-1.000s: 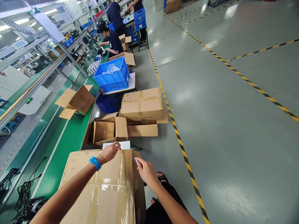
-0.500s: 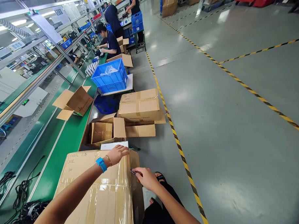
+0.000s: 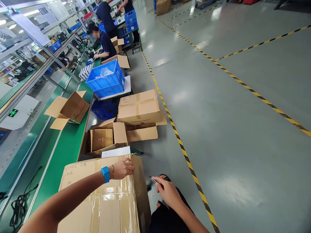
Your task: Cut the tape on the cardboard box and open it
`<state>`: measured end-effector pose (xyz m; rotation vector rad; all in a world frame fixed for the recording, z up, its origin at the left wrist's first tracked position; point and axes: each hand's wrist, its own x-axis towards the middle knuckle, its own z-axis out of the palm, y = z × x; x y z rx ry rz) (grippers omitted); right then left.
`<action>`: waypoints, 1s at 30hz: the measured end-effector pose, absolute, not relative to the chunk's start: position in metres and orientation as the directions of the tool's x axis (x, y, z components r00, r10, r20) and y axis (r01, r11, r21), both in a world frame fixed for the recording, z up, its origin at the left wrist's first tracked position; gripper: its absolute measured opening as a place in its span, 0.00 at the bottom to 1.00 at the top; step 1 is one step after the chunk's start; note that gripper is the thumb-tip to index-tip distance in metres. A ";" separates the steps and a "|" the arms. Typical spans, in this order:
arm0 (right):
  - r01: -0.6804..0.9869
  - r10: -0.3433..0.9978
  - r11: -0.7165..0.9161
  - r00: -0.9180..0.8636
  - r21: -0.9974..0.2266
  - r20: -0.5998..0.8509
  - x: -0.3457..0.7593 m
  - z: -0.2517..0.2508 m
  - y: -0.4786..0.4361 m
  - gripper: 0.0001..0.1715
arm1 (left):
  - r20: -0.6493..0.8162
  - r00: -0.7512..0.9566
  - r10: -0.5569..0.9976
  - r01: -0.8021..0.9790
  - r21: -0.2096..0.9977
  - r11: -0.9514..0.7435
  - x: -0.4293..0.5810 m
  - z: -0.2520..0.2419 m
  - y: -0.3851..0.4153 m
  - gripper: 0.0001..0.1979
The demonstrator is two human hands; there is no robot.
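Note:
A large taped cardboard box point(image 3: 107, 206) with handwriting on its top fills the foreground. My left hand point(image 3: 123, 168), with a blue band at the wrist, rests at the box's right top edge. Its fingers are curled down; whatever may be between them is hidden. To the right of the box, apart from it, my right hand point(image 3: 168, 190) grips a small utility knife point(image 3: 153, 180), its tip pointing up and left. Clear shiny tape runs along the box's top and right edge.
Beside the box runs a green workbench point(image 3: 69, 143) with black cables point(image 3: 19, 209) and an open carton point(image 3: 75, 107). Beyond are more cartons point(image 3: 138, 107), blue crates point(image 3: 107, 80) and co-workers point(image 3: 105, 43). Yellow-black tape point(image 3: 183, 147) marks the floor at right.
My right hand has drawn the knife away from the box's side, to the right. The fingers of my left hand have curled at the edge. The whole view has shifted slightly.

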<state>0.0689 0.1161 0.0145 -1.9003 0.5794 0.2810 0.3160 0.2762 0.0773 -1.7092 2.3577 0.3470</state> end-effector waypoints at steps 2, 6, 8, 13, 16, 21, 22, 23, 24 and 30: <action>-0.528 -0.283 -0.293 0.844 -0.797 -0.455 0.064 0.010 0.113 0.27 | -0.329 -0.372 -0.868 -0.928 0.102 0.358 0.317 0.076 0.269 0.07; -0.547 -0.315 -0.278 0.829 -0.790 -0.463 0.055 0.005 0.115 0.27 | -0.386 -0.436 -0.813 -0.900 0.157 0.408 0.321 0.071 0.255 0.06; -0.538 -0.297 -0.276 0.836 -0.797 -0.462 0.054 0.006 0.123 0.26 | -0.413 -0.444 -0.795 -0.896 0.182 0.406 0.323 0.069 0.251 0.06; -0.475 -0.196 -0.275 0.879 -0.836 -0.435 0.065 0.018 0.150 0.23 | -0.455 -0.389 -0.801 -0.921 0.213 0.327 0.323 0.068 0.248 0.07; -0.445 -0.182 -0.287 0.895 -0.848 -0.408 0.078 0.027 0.159 0.23 | -0.460 -0.319 -0.829 -0.947 0.195 0.256 0.320 0.068 0.251 0.08; -0.402 -0.196 -0.331 0.914 -0.854 -0.355 0.098 0.031 0.165 0.23 | -0.447 -0.237 -0.862 -0.969 0.173 0.177 0.314 0.073 0.257 0.09; -0.398 -0.199 -0.339 0.916 -0.853 -0.348 0.101 0.031 0.166 0.23 | -0.443 -0.230 -0.866 -0.970 0.178 0.167 0.314 0.074 0.258 0.09; -0.394 -0.200 -0.348 0.918 -0.851 -0.344 0.102 0.031 0.166 0.23 | -0.438 -0.226 -0.870 -0.970 0.185 0.158 0.314 0.075 0.259 0.09; -0.391 -0.197 -0.357 0.919 -0.848 -0.340 0.102 0.031 0.166 0.24 | -0.434 -0.221 -0.873 -0.970 0.192 0.150 0.314 0.075 0.260 0.08; -0.360 -0.156 -0.401 0.933 -0.842 -0.325 0.096 0.036 0.156 0.21 | -0.426 -0.199 -0.882 -0.969 0.222 0.111 0.316 0.074 0.264 0.06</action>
